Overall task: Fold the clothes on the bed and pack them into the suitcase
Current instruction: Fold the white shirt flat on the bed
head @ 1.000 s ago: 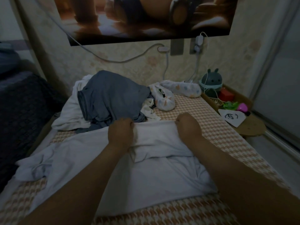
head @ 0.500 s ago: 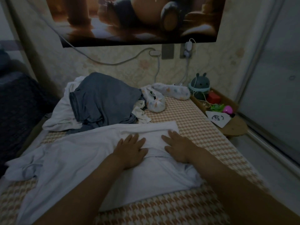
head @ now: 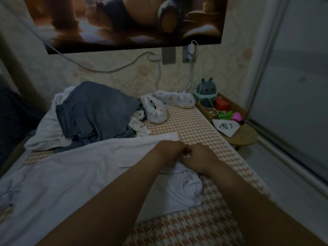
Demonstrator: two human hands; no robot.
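A large white garment [head: 74,174] lies spread across the bed [head: 191,125], which has an orange houndstooth cover. My left hand [head: 169,153] and my right hand [head: 198,158] are side by side at the garment's right edge, fingers curled and pinching the white cloth. Behind them a pile of clothes sits near the wall: a blue-grey garment [head: 95,110] on top of a white one [head: 48,132], with two patterned white pieces [head: 156,110] beside it. No suitcase is in view.
A low wooden side table [head: 243,137] stands right of the bed with a grey bunny-shaped toy [head: 206,93], a red block, green and pink items and a paper note [head: 225,127]. Cables hang from wall sockets. A glass door is at the right.
My hands were flat on the white garment half a second ago. Now they have moved right, come together and closed on its right edge.
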